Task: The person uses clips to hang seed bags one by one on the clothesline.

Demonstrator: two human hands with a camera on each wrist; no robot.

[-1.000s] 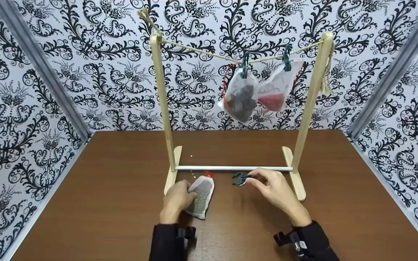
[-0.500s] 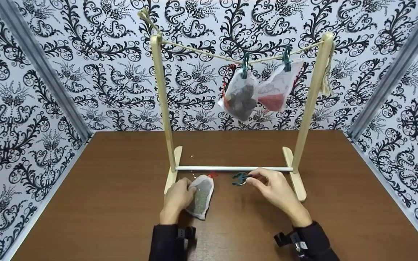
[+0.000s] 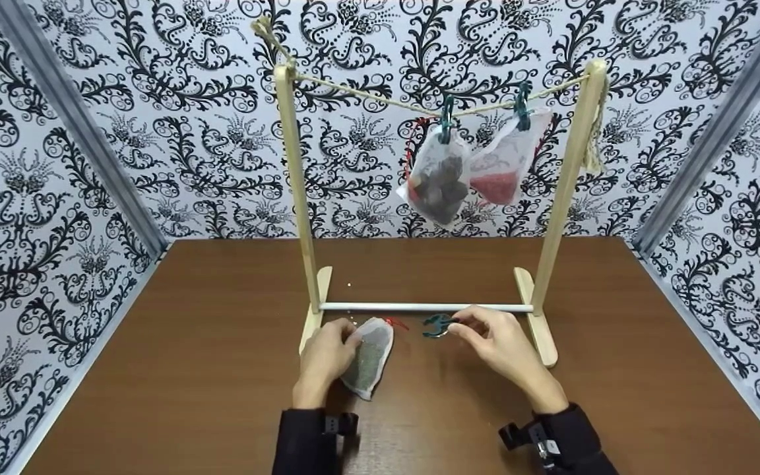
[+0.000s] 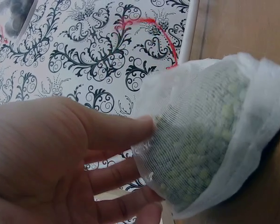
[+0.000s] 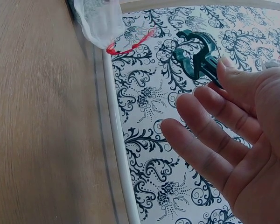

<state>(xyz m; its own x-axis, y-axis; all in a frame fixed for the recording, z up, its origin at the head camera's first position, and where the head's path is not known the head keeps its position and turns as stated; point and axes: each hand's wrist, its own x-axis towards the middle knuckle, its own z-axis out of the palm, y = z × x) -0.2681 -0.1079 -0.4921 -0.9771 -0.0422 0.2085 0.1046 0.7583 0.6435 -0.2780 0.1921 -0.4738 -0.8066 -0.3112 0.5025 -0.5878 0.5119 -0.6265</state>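
My left hand (image 3: 328, 354) pinches the side of a white mesh drawstring bag (image 3: 372, 359) between thumb and fingers. In the left wrist view, green pellet-like pieces show through the mesh of the bag (image 4: 200, 135), and a red string (image 4: 165, 35) trails from its top. To the right, my right hand (image 3: 502, 343) holds a dark green spring clip (image 3: 438, 325) by its handles, thumb against fingers. The clip's mouth (image 5: 191, 56) points away from the hand, toward the bag, with nothing in it.
A wooden frame (image 3: 295, 185) stands behind the hands, with a white crossbar (image 3: 419, 307) low between its feet. From its rope (image 3: 367, 96) hang a mesh bag of grey stones (image 3: 443, 188) and one with red contents (image 3: 495, 185), each clipped. Small pale crumbs (image 3: 349, 285) lie on the table (image 3: 221, 369).
The left hand has shifted its hold slightly up along the bag, whose top and red string have swung a little to the right. The right hand and clip have stayed in place.
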